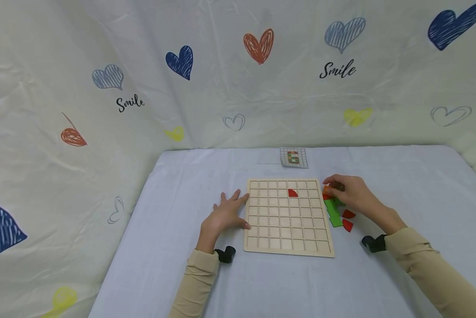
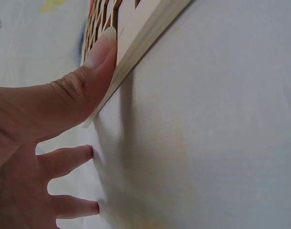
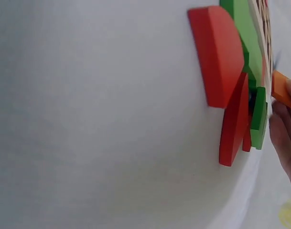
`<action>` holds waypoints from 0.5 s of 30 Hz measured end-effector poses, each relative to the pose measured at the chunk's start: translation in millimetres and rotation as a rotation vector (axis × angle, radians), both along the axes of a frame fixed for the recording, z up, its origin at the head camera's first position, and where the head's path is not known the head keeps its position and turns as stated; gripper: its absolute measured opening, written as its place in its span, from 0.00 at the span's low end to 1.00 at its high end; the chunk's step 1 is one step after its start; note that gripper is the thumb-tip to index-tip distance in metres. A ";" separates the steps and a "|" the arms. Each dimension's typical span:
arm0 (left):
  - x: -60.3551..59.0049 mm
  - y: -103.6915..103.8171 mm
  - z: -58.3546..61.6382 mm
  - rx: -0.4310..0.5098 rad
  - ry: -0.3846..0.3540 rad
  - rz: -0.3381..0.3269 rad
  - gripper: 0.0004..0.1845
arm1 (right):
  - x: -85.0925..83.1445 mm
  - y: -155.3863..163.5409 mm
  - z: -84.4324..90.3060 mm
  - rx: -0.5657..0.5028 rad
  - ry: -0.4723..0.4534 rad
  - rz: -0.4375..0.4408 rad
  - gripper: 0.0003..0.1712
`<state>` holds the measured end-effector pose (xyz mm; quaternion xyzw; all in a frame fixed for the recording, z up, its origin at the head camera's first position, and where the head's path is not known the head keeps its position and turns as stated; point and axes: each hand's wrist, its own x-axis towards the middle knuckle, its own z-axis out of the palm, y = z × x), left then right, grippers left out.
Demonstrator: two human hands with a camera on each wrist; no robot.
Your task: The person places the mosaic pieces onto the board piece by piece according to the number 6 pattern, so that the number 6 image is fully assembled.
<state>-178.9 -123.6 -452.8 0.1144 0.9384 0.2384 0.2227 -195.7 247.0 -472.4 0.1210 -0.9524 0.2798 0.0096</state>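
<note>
A wooden grid board (image 1: 279, 253) lies flat on the table, with one red quarter-round piece (image 1: 292, 193) in a cell of its second row from the back. My left hand (image 1: 225, 215) rests at the board's left edge with fingers spread. In the left wrist view its thumb (image 2: 100, 52) lies on the frame of the board. My right hand (image 1: 351, 191), at the board's right side, pinches an orange block (image 3: 280, 88) between thumb and fingers. Just beneath it lie green blocks (image 1: 333, 213) beside the board and loose red pieces (image 1: 348, 225).
A small printed card (image 1: 295, 158) with a coloured pattern on a grid lies behind the board. The table has a white cloth (image 1: 174, 198). A curtain with hearts (image 1: 206, 106) hangs along its back and left side.
</note>
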 end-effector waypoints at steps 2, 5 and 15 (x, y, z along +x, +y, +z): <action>-0.3 0.6 0.2 -0.003 0.001 -0.001 0.53 | 1.1 0.6 0.8 -0.012 0.006 0.003 0.14; -0.5 1.1 0.2 -0.006 -0.002 0.000 0.53 | 2.5 1.0 2.4 -0.034 -0.012 -0.002 0.14; -0.2 0.3 -1.2 -0.016 0.004 0.000 0.53 | 3.4 -2.9 11.3 -0.127 -0.166 -0.046 0.21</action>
